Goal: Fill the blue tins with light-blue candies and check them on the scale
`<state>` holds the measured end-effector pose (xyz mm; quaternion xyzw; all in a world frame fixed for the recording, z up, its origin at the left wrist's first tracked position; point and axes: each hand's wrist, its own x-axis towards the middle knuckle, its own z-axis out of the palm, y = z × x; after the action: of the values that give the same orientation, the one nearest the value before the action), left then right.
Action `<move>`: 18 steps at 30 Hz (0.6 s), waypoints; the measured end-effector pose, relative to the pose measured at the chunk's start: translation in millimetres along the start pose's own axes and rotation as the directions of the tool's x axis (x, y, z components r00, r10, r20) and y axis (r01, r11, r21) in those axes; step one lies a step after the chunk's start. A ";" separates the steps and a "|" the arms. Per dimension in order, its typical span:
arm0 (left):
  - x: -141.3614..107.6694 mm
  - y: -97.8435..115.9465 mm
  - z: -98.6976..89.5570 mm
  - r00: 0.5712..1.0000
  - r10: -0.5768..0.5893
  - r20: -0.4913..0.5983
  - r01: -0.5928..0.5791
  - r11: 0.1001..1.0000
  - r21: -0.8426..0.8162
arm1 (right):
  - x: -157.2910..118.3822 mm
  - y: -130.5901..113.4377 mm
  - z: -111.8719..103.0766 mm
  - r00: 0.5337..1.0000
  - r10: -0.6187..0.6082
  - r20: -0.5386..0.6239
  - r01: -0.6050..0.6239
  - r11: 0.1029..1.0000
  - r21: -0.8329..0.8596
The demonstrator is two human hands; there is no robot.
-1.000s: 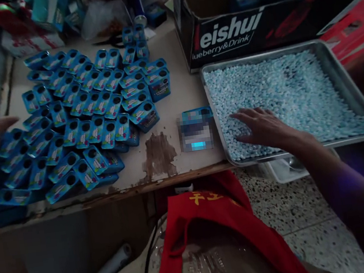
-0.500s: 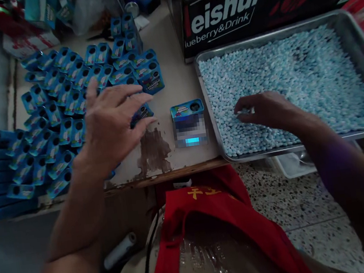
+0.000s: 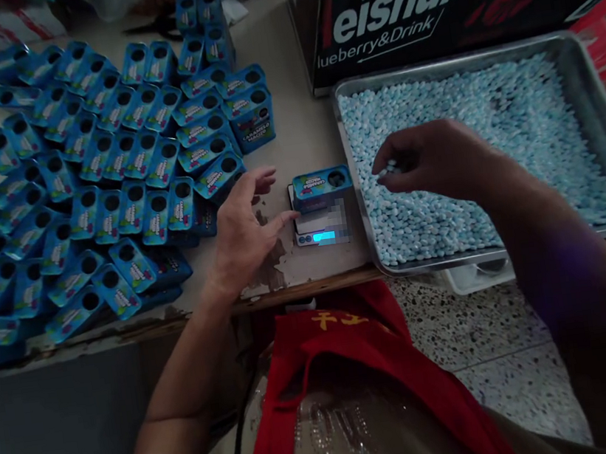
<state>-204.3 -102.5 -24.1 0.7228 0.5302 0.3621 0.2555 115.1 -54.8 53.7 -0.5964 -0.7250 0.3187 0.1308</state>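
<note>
My left hand [image 3: 245, 231] is open, thumb and fingers apart, beside a small digital scale [image 3: 309, 222] with a lit display. On the scale stands a blue candy tin [image 3: 313, 183] with a round hole in its top; the left thumb tip comes close to the scale's edge, and I cannot tell if it touches. My right hand [image 3: 440, 164] hovers over the left part of a metal tray [image 3: 513, 253] full of pale blue and white candies [image 3: 522, 153]. A few candies [image 3: 391, 168] are pinched between its thumb and fingers.
Rows of blue candy tins [image 3: 126, 153] with round holes cover the left of the table [image 3: 289, 121]. A black cardboard box [image 3: 392, 14] stands behind the tray. Scissors [image 3: 151, 29] lie at the back. The table's wooden front edge [image 3: 311, 285] is worn.
My left hand has moved right, from over the tins to beside the scale. The right hand has lifted slightly and shifted left with candies in its fingers. The camera view has shifted.
</note>
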 end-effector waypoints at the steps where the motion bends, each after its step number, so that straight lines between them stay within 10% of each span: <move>1: 1.3 -0.3 0.5 1.000 0.000 0.002 0.000 1.000 -0.002 | 1.0 -2.4 -1.7 1.000 0.009 -0.016 -0.010 0.999 -0.044; 6: 6.9 0.5 10.4 0.999 0.047 0.028 -0.045 0.998 -0.045 | -4.8 10.6 -4.6 0.995 0.077 -0.067 -0.082 0.993 -0.086; 18: 13.7 9.2 18.1 0.997 0.038 0.071 -0.034 0.998 -0.059 | 24.2 -18.1 17.8 0.979 -0.135 0.149 0.036 0.847 0.530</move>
<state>-182.1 -92.0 -24.7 0.7372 0.4969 0.3554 0.2885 84.6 -38.8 46.7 -0.4734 -0.6454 0.5510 0.2363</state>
